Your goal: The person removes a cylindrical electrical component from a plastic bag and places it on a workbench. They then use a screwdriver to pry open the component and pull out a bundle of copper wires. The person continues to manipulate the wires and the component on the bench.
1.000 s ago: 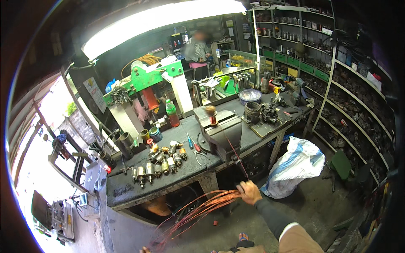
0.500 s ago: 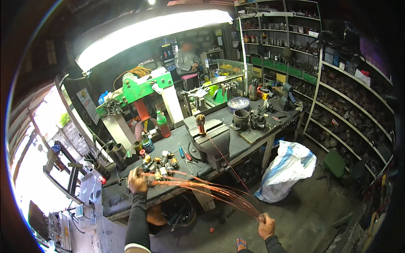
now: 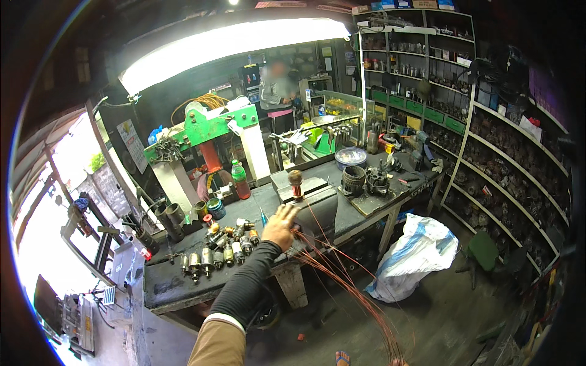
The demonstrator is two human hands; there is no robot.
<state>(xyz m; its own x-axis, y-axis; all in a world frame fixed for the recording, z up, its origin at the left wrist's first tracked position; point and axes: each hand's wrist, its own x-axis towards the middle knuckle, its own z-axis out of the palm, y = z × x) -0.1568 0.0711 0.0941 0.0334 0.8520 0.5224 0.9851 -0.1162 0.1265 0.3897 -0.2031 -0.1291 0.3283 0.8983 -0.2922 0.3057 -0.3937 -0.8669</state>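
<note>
Wires (image 3: pixel 349 285), coppery, left hand (image 3: pixel 281 227) at upper end, right hand (image 3: pixel 400 362) barely visible, cannot tell either grip's state

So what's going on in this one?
A bundle of reddish wires is being handled beside a bench. The left hand is at the upper end, near the vise; whether it grips the wires is hard to tell. Only a bit of the right hand shows, at the picture's lower edge. Metal parts sit grouped on the bench.
</note>
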